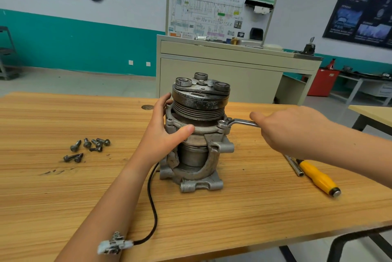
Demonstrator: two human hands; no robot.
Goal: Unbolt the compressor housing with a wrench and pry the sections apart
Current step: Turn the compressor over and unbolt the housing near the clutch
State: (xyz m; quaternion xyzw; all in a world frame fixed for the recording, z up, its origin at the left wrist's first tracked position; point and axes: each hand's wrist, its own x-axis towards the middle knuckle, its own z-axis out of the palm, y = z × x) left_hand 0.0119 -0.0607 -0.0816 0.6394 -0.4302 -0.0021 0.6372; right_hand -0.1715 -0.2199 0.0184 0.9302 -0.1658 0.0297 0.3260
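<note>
Inspector: Location of the compressor (199, 153)?

Assessor: Upright, pulley end up, mid-tabletop (244, 208). The left hand (167, 132) grips the housing, thumb across the front of the upper flange (203, 129) and fingers round the back. The right hand (290, 130) is clenched on the handle of the wrench (241, 122). The wrench's ring end sits at the right of the flange.

Inspector: Progress?

Assessor: Loose bolts (87, 143) lie in a cluster to the left, so I judge the unbolting is well advanced.

Inspector: Recommendations for this turn?

Assessor: Keep the ring fully seated and level, and swing the handle flat to avoid rounding the head. Brace hard with the left hand, because the tall body may twist or tip. The yellow-handled screwdriver (318, 177) lies near the right hand, suitable for prying afterwards.
</note>
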